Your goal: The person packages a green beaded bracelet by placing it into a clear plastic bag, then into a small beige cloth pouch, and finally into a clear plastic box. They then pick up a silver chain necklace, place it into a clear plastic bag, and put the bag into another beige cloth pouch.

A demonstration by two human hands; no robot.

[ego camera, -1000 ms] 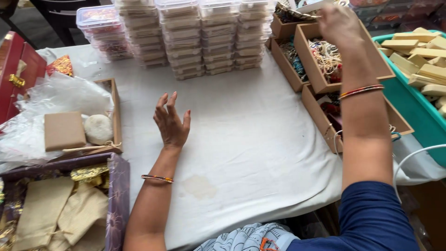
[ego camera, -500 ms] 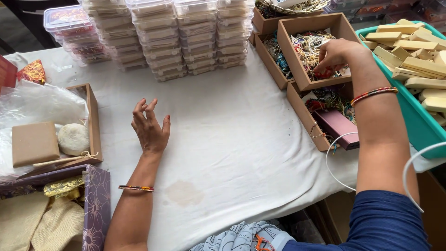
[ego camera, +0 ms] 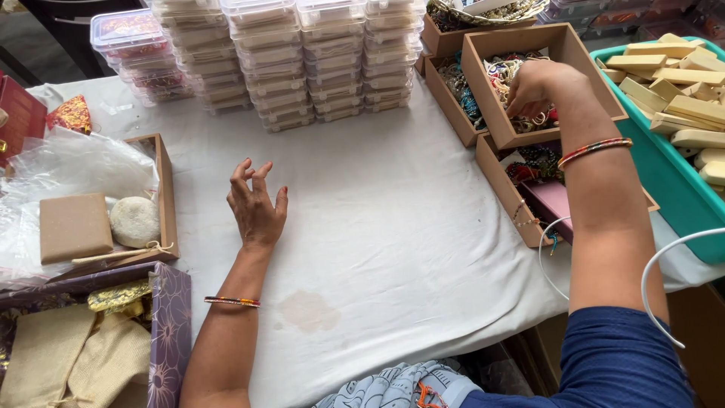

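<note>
Right hand point(ego camera: 538, 89) is digging into far-right box point(ego camera: 581, 60) of bangles point(ego camera: 507, 72), grip hidden, cannot tell. Left hand point(ego camera: 257, 205) is resting open on cloth point(ego camera: 393, 227). Tangled bangles risk snagging, spilling out.

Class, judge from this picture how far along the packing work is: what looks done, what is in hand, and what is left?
Done: a wooden tray at the left already holds a brown card box and a round pale cake.
In hand: the right hand reaches into a cardboard box of bangles and threads; whether its grip has closed on one is hidden.
Left: the left hand rests empty on the white cloth.
</note>
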